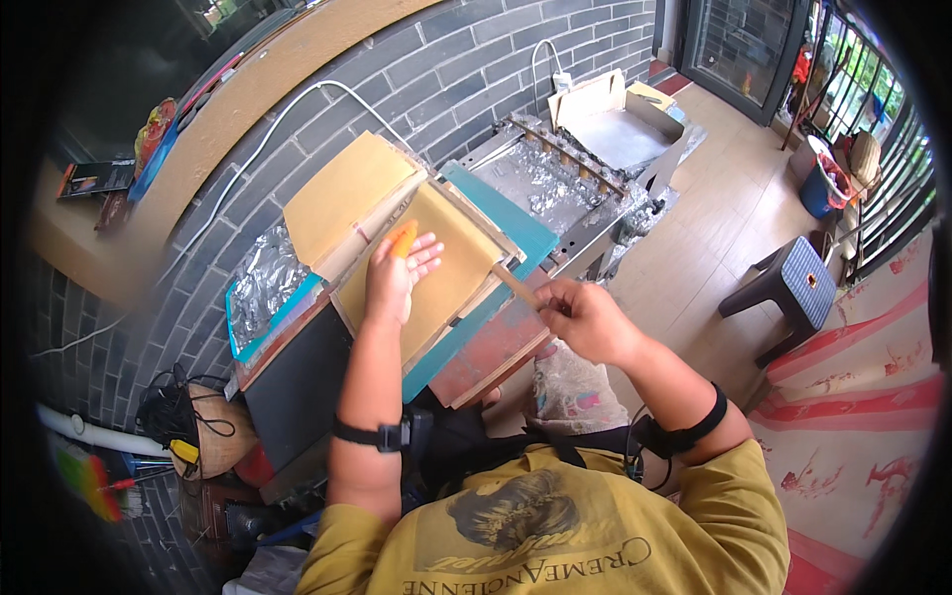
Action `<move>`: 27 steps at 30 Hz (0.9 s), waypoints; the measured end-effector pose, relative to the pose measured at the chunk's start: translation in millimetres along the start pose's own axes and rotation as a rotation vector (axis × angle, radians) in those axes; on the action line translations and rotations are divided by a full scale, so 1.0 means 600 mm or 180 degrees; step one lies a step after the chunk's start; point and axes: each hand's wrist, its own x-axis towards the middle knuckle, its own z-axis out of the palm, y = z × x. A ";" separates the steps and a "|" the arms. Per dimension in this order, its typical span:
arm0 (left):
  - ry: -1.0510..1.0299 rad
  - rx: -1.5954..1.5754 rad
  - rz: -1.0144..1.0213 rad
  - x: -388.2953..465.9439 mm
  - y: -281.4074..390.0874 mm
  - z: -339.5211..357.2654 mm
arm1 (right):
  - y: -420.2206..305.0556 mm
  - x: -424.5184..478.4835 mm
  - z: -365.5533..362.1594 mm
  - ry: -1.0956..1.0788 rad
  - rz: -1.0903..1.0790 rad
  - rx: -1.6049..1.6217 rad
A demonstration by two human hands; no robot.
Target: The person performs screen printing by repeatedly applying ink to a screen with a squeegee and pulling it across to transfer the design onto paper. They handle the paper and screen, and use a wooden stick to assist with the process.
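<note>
My left hand (pixel 401 279) is held over a stack of yellow-brown paper sheets (pixel 446 260), fingers spread and nothing seen in the palm. Orange finger covers (pixel 403 239) sit on one or more of its digits. Whether this hand touches the top sheet, I cannot tell. Between the thumb and fingers of my right hand (pixel 591 320) is a thin, flat wooden or bamboo strip (pixel 518 287). Its far end meets the right edge of the stack. Under the sheets lies a teal board (pixel 446 349), itself on a reddish board (pixel 491 349).
A second paper stack (pixel 349 201) stands against the brick wall, beside a blue tray (pixel 279 312) of crumpled silver foil. Behind are a metal frame (pixel 550 178) strewn with foil scraps and a shallow metal tray (pixel 617 137). A plastic stool (pixel 796 286) stands to the right.
</note>
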 end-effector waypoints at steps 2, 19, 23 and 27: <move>0.0207 -0.0389 -0.0768 0.021 0.010 -0.003 | -0.009 -0.021 0.006 -0.0033 -0.0419 -0.0269; 0.0273 -0.0841 0.0160 -0.015 0.017 -0.119 | -0.018 -0.081 -0.135 -0.1413 0.0066 0.0659; 0.0131 -0.0762 0.0316 -0.048 0.051 -0.139 | -0.019 -0.076 -0.123 -0.0881 0.0164 0.1372; -0.0012 -0.0778 0.0530 -0.066 0.064 -0.175 | -0.009 -0.051 -0.098 -0.0310 -0.0113 0.1578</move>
